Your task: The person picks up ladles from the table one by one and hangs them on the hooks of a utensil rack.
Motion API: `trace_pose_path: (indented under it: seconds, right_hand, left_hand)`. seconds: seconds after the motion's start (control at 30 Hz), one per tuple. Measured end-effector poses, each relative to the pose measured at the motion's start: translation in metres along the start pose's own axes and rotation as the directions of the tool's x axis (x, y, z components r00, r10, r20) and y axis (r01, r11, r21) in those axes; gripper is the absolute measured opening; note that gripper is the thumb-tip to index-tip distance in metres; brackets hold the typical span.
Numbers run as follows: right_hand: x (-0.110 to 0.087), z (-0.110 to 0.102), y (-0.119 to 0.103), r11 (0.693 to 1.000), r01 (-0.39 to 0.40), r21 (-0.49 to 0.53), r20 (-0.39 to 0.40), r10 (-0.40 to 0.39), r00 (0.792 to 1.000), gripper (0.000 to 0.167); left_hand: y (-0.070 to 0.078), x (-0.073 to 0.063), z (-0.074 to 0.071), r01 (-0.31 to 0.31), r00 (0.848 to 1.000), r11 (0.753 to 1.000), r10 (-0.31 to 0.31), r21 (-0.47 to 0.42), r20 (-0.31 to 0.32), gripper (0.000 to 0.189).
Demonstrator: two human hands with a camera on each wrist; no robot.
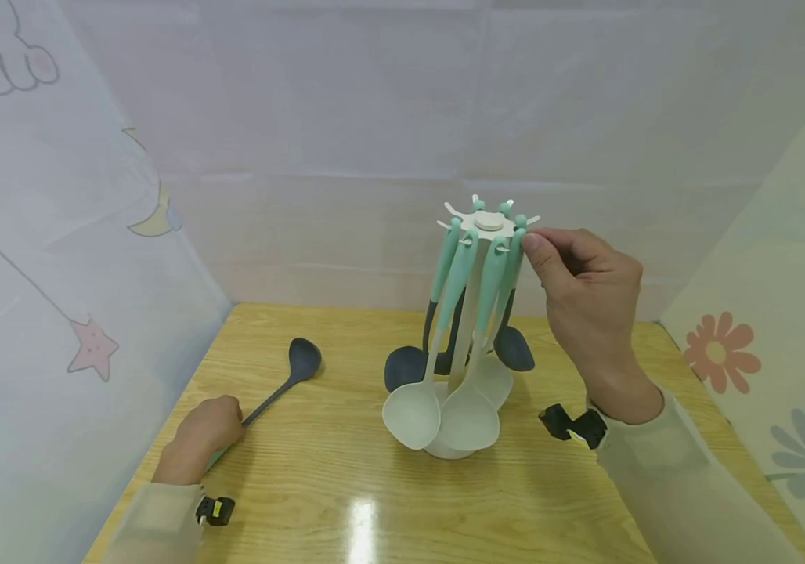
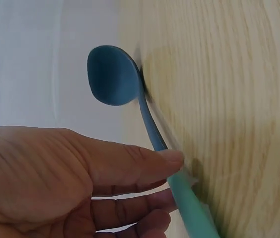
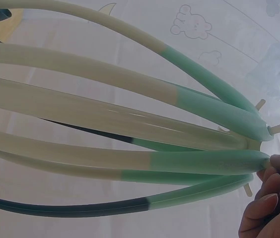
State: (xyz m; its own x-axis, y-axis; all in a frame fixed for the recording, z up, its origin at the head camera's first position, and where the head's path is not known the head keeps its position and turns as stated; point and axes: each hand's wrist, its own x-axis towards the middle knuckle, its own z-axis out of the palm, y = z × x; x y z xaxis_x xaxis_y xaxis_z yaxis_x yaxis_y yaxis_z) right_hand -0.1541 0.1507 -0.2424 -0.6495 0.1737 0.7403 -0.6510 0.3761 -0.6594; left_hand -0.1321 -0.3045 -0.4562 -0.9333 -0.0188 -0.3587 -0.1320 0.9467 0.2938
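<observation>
A dark blue ladle (image 1: 304, 360) with a mint handle (image 2: 192, 210) lies on the left of the wooden table. My left hand (image 1: 200, 439) pinches this handle near the dark shaft, as the left wrist view shows. Right of the table's middle stands a white utensil rack (image 1: 489, 222), hung with several mint-handled utensils, some white and some dark. At its top, my right hand (image 1: 589, 282) pinches the end of one mint handle (image 3: 199, 162), whose lower shaft is cream-white. A white ladle (image 1: 413, 415) hangs at the rack's front, and a dark utensil (image 1: 514, 349) at its right.
The wooden table (image 1: 325, 439) reaches back to a pale cloth wall (image 1: 346, 172). Printed cloths flank it, one with a pink star (image 1: 94, 348), the other with flowers (image 1: 721, 352). The hanging bowls crowd round the rack's white base (image 1: 448, 453).
</observation>
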Motion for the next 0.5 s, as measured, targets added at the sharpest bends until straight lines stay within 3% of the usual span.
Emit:
trace_pose_path:
  seconds: [0.1,0.23,0.33,0.5]
  right_hand:
    - [0.000,0.000,0.000,1.000,0.001,0.001,0.002,-0.001,1.000,0.011]
    - [0.000,0.000,0.000,1.000,0.001,0.002,0.006,-0.001,1.000,0.011]
    - [0.000,0.000,-0.001,1.000,0.002,0.005,0.006,-0.002,1.000,0.011]
    - [-0.001,0.000,-0.001,1.000,0.005,0.000,0.002,-0.005,1.000,0.012]
  left_hand:
    - [-0.003,-0.001,0.002,0.004,1.000,1.000,-0.004,-0.002,0.014,0.031]
    - [-0.001,-0.002,0.003,-0.046,0.998,0.999,0.047,-0.021,0.036,0.007]
    - [0.006,-0.003,0.004,-0.079,0.995,0.992,0.084,-0.098,0.055,0.036]
    - [0.026,-0.010,0.006,-0.102,0.988,0.947,0.133,-0.304,0.083,0.044]
